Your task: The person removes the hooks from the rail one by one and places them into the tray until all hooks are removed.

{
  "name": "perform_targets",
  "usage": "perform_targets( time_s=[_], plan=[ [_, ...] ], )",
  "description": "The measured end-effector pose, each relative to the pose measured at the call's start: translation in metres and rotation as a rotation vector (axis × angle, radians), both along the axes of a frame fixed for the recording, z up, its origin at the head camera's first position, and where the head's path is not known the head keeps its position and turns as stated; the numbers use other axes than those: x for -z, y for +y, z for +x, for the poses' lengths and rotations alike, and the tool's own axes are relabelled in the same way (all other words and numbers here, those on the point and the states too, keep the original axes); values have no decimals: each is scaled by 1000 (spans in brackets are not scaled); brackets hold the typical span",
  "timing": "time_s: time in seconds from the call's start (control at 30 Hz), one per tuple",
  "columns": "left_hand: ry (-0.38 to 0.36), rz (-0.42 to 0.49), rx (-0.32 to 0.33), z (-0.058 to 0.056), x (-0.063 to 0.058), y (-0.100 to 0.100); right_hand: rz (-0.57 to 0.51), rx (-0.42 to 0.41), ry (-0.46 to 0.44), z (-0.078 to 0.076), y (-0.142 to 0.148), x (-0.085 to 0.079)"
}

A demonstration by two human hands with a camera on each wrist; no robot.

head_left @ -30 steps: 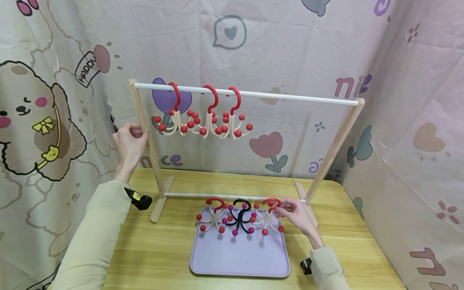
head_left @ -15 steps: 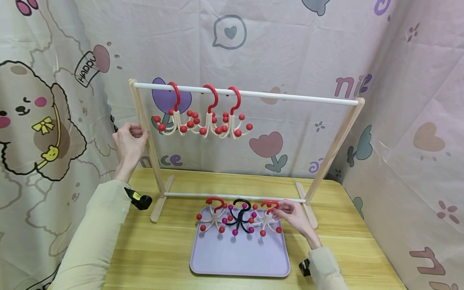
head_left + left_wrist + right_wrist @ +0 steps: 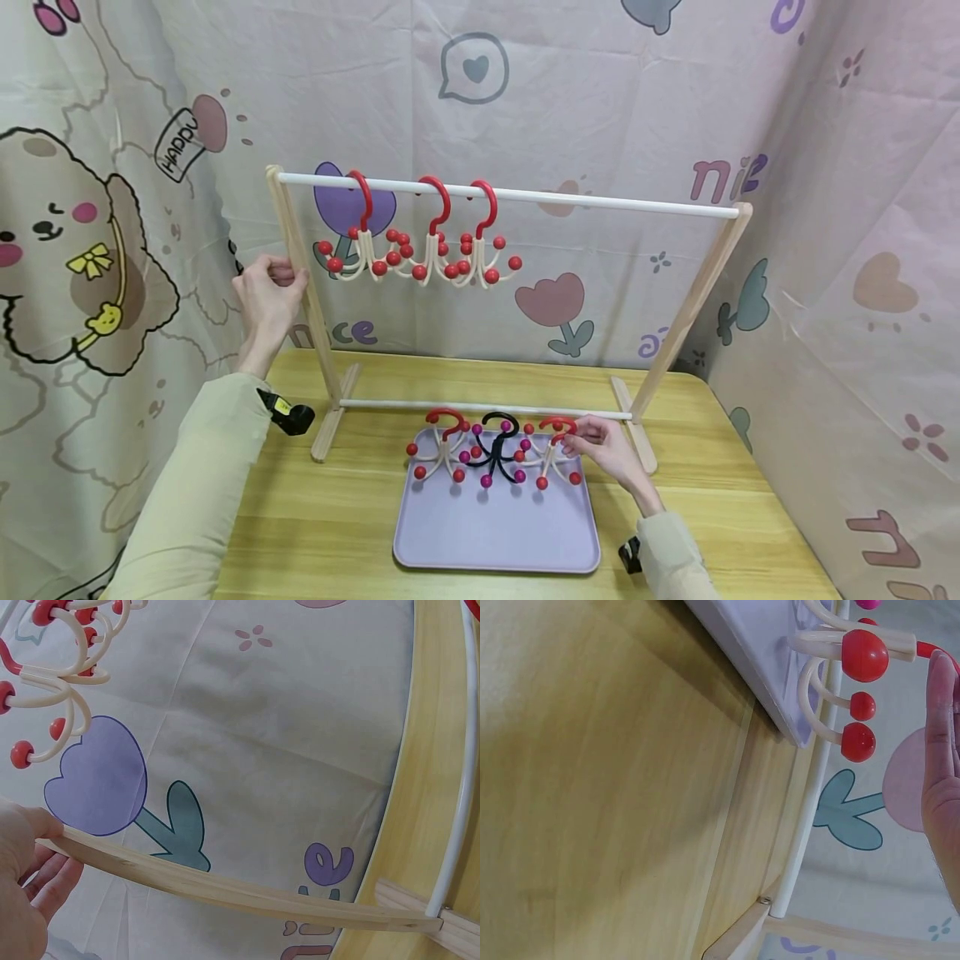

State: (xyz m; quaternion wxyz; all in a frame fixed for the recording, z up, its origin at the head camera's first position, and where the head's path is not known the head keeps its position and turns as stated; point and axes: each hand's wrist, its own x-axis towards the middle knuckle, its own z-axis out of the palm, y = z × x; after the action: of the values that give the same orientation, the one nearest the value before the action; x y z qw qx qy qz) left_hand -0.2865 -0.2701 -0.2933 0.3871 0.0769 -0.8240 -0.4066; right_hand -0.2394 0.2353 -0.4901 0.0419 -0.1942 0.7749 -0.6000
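The left hand (image 3: 270, 296) pinches the wooden left post (image 3: 316, 325) of a rack between thumb and curled fingers, with only the post's thickness between them. Up and to the right of these fingers, three red and cream hangers hang by their hooks from the white top rail (image 3: 600, 202): the first hanger (image 3: 366, 208) nearest the fingers, then the middle hanger (image 3: 446, 207), then the third hanger (image 3: 491, 208). Their ball-tipped arms spread out below, crowding one another.

Below and to the right of the left fingers, a lilac tray (image 3: 495, 533) lies on the wooden table (image 3: 300, 517), in front of the lower rail (image 3: 405, 405). Over its far end, well left of the right hand's fingers, is another red and cream hanger (image 3: 446, 451); nearer them is a black hanger (image 3: 497, 452) with purple-pink balls.

Just beside that, the right hand (image 3: 611, 450) has its thumb and fingers nearly together, pinching the red hook of the rightmost hanger (image 3: 552, 454). Whether this hanger's arms touch the tray cannot be told. Beyond these fingers, to the right, the right post (image 3: 687, 317) slants upward.
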Motion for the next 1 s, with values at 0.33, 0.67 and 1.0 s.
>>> perform_targets(
  time_s=[0.33, 0.67, 1.0],
  plan=[
    [7, -2, 5, 0, 1, -1, -11, -7, 6, -1, 0, 4],
    [18, -7, 3, 0, 1, 0, -14, 12, -12, -2, 0, 4],
    [5, 4, 1, 0, 1, 0, -14, 32, -3, -2, 0, 5]
  ],
)
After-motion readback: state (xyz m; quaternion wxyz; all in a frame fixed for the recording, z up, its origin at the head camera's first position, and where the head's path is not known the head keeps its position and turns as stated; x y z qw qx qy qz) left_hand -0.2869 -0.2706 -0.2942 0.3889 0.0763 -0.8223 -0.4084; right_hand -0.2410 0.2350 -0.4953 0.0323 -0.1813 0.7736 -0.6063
